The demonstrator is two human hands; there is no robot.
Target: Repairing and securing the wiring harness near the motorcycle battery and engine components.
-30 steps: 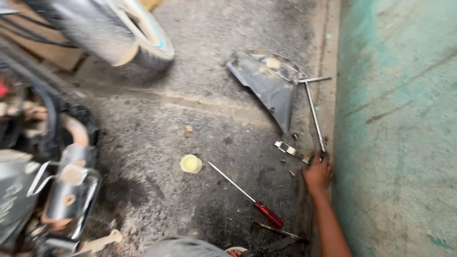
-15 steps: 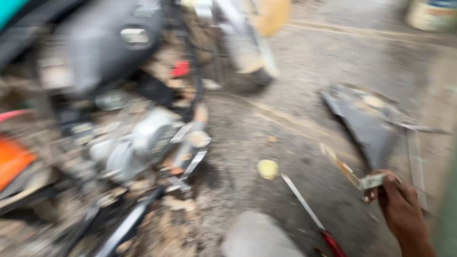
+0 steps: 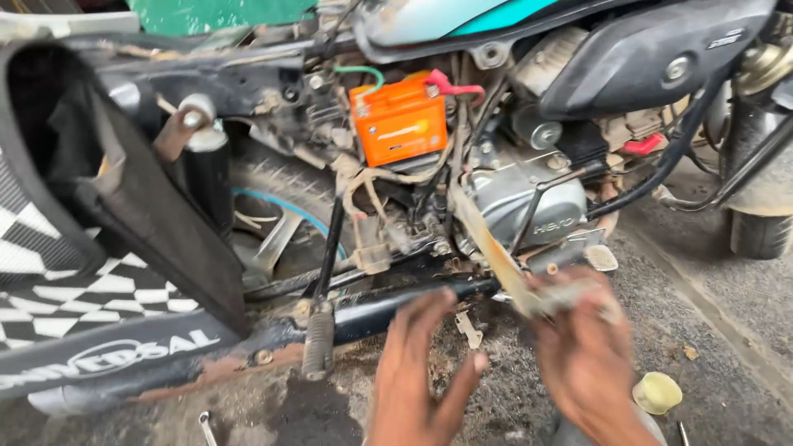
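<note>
Two hands work low beside the motorcycle's engine point(image 3: 529, 206). Your left hand point(image 3: 425, 363) hangs open, fingers spread, below the black exhaust pipe point(image 3: 388, 310). Your right hand point(image 3: 586, 347) grips a rusty flat tool point(image 3: 496, 256), probably a file, angled toward the orange battery point(image 3: 401, 124).

Gravelly asphalt ground point(image 3: 727, 306), bearing motorcycle tyre point(image 3: 760, 235), yellow cap point(image 3: 657, 391), small wrench point(image 3: 206, 427), metal bracket point(image 3: 469, 329) beneath frame.
</note>
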